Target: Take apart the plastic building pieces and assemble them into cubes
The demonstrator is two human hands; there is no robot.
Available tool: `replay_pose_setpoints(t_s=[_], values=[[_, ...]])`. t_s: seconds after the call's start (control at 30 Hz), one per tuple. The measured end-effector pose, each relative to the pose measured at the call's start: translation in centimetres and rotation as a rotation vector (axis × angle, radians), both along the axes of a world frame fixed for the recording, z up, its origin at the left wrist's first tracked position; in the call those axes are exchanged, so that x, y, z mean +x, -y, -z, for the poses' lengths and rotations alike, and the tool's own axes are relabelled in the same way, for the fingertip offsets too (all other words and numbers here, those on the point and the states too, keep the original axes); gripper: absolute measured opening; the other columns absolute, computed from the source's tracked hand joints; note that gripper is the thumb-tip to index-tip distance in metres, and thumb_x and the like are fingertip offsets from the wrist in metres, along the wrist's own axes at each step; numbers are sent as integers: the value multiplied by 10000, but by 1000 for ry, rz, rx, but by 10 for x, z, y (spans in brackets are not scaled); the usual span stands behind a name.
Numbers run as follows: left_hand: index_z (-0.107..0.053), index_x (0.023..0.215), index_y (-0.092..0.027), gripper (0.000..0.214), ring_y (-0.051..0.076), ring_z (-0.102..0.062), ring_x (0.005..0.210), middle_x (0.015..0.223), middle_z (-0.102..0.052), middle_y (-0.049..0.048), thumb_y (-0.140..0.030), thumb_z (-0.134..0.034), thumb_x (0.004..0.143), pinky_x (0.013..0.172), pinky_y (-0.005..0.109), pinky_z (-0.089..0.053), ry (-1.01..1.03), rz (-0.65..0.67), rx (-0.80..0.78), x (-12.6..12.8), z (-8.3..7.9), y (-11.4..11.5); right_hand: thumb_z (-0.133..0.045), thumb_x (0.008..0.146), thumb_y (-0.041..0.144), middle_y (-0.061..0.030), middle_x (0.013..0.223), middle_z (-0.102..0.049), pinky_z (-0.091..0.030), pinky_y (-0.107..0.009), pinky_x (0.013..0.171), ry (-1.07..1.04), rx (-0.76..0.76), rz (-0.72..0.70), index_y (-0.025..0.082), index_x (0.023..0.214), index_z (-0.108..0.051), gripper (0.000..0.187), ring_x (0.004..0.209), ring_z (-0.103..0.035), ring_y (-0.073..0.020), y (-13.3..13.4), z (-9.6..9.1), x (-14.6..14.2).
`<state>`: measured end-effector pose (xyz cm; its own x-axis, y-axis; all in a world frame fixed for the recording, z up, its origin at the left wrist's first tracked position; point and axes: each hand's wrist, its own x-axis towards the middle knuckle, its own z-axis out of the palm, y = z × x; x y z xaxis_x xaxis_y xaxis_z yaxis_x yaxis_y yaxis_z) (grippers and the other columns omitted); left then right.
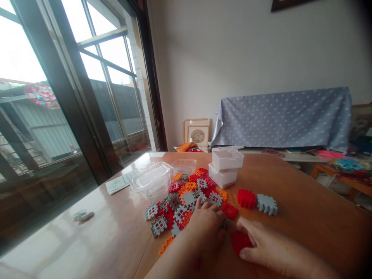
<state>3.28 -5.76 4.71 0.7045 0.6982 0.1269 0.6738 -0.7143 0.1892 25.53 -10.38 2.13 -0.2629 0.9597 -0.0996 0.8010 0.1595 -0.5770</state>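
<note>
My left hand [207, 217] lies over the near right side of a loose pile of toothed plastic building blocks in red, orange and grey. Its fingers are slightly spread and partly bent, and whatever lies under the palm is hidden. Just beyond the fingertips is a grey window-shaped block [215, 198]. To the right, my right hand [258, 241] grips a red toothed building block [240, 243] between thumb and fingers, low over the table. A red block with an opening [229, 211] rests between the two hands. Flat grey and orange blocks lie left of my left wrist.
A red stack of blocks [246, 198] and a grey stack [266, 204] stand at right. Behind the pile are two stacked white boxes [226, 173] and clear plastic containers [152, 178]. Papers [119, 183] and a small clear packet [83, 215] lie left on the wooden table [110, 236].
</note>
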Motion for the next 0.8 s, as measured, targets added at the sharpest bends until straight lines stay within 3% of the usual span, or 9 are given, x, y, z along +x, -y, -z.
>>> replay_pose_setpoints(t_s=[0.17, 0.4, 0.5, 0.6, 0.8], values=[[-638, 948, -233, 130, 270, -638, 963, 1019, -706, 57, -288, -551, 868, 934, 447, -449, -15, -57, 50, 0, -2, -2, -565, 726, 100, -19, 989, -695, -442, -267, 727, -100, 103, -107, 268, 994, -654, 329, 866, -638, -196, -6, 2, -12], [-601, 947, -238, 155, 234, -660, 955, 993, -715, 45, -178, -516, 832, 870, 343, -445, 129, -164, 29, -6, -6, -9, -511, 738, 64, -65, 1165, -668, -515, -301, 826, -269, 184, -24, 245, 1340, -548, 630, 891, -665, -186, -20, 24, -22], [-599, 987, -244, 202, 226, -665, 969, 997, -722, 42, -150, -500, 838, 873, 327, -433, 186, -219, 36, -10, -6, -13, -487, 793, 88, -66, 1159, -670, -515, -311, 865, -289, 233, -17, 234, 1333, -556, 564, 939, -667, -190, -23, 23, -21], [-600, 1009, -246, 223, 226, -669, 969, 985, -729, 36, -135, -493, 848, 857, 324, -422, 209, -264, 65, -13, -5, -16, -493, 835, 139, -48, 1023, -686, -501, -317, 836, -210, 299, 34, 231, 1234, -619, 429, 921, -653, -201, -25, 18, -16], [-610, 1088, -241, 235, 237, -675, 964, 1002, -738, 57, -175, -453, 926, 849, 328, -425, 238, -401, 117, -18, -6, -25, -520, 872, 232, -31, 917, -694, -459, -304, 747, -75, 274, 94, 247, 1153, -677, 322, 816, -646, -197, -26, 15, -11]])
